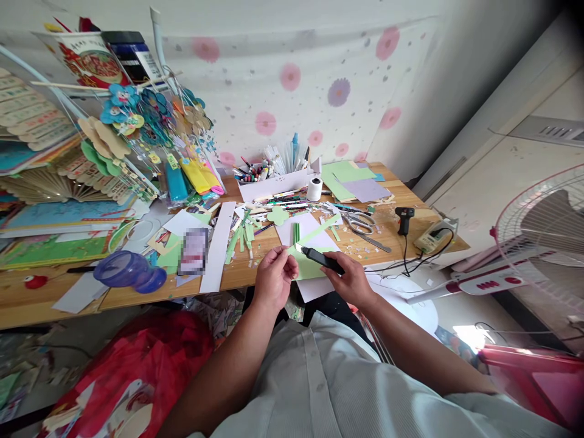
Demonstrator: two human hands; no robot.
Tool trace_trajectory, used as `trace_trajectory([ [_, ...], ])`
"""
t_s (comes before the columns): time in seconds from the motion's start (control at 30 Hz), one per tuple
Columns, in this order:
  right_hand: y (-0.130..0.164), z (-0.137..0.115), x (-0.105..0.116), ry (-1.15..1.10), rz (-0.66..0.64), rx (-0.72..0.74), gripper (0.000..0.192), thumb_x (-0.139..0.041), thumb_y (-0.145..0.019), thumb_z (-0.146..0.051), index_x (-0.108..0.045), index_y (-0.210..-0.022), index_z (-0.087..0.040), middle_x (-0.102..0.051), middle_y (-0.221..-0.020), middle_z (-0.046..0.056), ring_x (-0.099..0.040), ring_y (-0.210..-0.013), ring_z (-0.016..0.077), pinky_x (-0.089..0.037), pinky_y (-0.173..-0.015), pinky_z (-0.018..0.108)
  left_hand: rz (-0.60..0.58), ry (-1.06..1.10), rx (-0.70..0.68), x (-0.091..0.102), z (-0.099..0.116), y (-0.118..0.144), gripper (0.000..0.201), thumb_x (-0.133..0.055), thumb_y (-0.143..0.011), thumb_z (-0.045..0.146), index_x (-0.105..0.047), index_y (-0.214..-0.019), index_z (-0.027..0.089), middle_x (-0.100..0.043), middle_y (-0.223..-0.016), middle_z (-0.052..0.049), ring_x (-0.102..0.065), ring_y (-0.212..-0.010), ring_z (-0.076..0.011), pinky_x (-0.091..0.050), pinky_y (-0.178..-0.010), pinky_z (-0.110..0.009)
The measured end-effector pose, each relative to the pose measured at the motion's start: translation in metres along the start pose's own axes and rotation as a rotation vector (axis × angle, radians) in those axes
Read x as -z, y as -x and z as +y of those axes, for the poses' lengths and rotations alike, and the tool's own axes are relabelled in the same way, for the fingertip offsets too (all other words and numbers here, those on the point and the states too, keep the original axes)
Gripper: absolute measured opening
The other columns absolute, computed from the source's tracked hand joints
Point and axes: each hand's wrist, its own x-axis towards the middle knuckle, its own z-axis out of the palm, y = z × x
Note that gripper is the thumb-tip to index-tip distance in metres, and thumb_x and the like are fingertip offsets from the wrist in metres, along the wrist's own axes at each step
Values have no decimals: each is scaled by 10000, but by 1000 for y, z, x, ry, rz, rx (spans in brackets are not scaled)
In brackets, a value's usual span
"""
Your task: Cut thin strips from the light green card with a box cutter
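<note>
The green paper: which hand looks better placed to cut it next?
Probably the right hand: it grips the black craft knife, tip at the green paper, while the left hand pinches the paper's edge.

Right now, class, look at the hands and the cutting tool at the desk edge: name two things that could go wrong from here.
1. The right hand points the black craft knife toward the left hand, which pinches the green paper close to the tip; a slip could cut a finger.
2. The glue gun stands near the table edge with its cord hanging over; a snag might pull it off.
</note>
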Motion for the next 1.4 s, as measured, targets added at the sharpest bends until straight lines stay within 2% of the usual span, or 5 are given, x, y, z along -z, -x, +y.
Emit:
trace_trajectory([
  [0.53, -43, -20, 0, -628, 196, -557, 419, -793, -901, -625, -673, -920, -224, -585, -646, -32, -520, -550, 148, -430, -537, 296, -51, -168, 44, -11, -20, 14, 473, -893, -829, 526, -664, -1079, 195, -760, -787, -38, -713, -653, -181, -509, -567, -264],
  [0.73, -54, -25, 2, -716, 194, -528, 355, -864, -835, -475, -593, -833, -245, -535, -661, -60, -476, -533, 125, -383, -523, 281, -176, -362, 108, -13, -32, 26, 466, -890, -828, 579, -721, -998, 179, -797, -903, -103, -766, -764, -241, -577, -626, -316],
  [1.03, -65, -40, 22, -559, -215, -317, 401, -895, -815, -568, -686, -883, -232, -606, -775, -32, -534, -710, 156, -461, -664, 295, -246, -473, 16, -17, -15, 10, 288, -915, -811, 433, -772, -823, 183, -649, -681, 0, -525, -577, -108, -384, -532, -219],
  [1.23, -44, -42, 24, -312, 47, -372, 412, -754, -964, -624, -740, -1068, -226, -683, -862, 10, -606, -769, 195, -480, -665, 311, -51, -295, -13, -19, -9, 2, 294, -912, -743, 384, -696, -770, 185, -719, -696, -34, -608, -536, -136, -386, -467, -233],
  [1.4, -6, -48, 21, -124, -80, -265, 351, -637, -1063, -557, -726, -1209, -251, -774, -986, 54, -697, -872, 256, -540, -741, 360, 101, -154, -113, -15, -2, -6, 284, -887, -732, 348, -655, -742, 184, -718, -659, -34, -695, -568, -184, -484, -513, -273],
])
